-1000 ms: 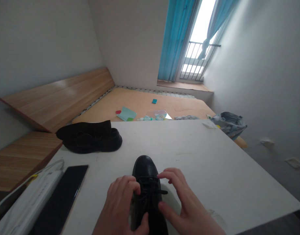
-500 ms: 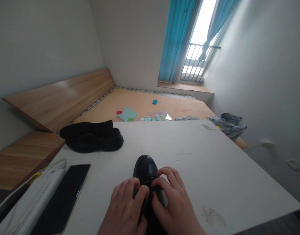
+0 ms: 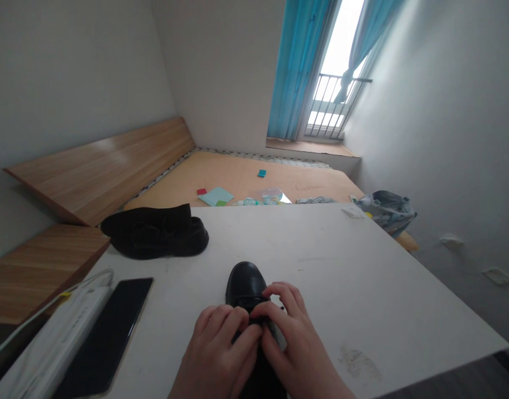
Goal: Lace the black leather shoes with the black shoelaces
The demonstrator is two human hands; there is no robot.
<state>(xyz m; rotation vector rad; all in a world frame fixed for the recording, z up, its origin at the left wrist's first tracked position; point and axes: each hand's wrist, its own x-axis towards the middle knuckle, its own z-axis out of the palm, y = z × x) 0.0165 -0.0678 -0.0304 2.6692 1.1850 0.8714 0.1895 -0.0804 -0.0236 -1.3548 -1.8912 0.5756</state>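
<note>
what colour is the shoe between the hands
Black with a slight shine: the lace-up shoe shows best at its toe in the head view.

Table: a big flat white table [image 3: 341,277] is in front of the person.
Shoe: a shiny black leather lace-up shoe [image 3: 245,282] sits on the table, at the near side.
Left hand: a bare left hand [image 3: 215,349] is on top of the shoe.
Right hand: a bare right hand [image 3: 290,338] is on the shoe too, and its fingers touch the left hand's fingers.
Other shoe: a dark black shoe [image 3: 154,233] lies on its side on the table, at the far left.
Near left: a long white power strip [image 3: 59,346] lies on the table, just beside a flat black phone [image 3: 107,338].
Past the table: a soft grey and blue bag [image 3: 387,211] is just beyond the far right corner.
</note>
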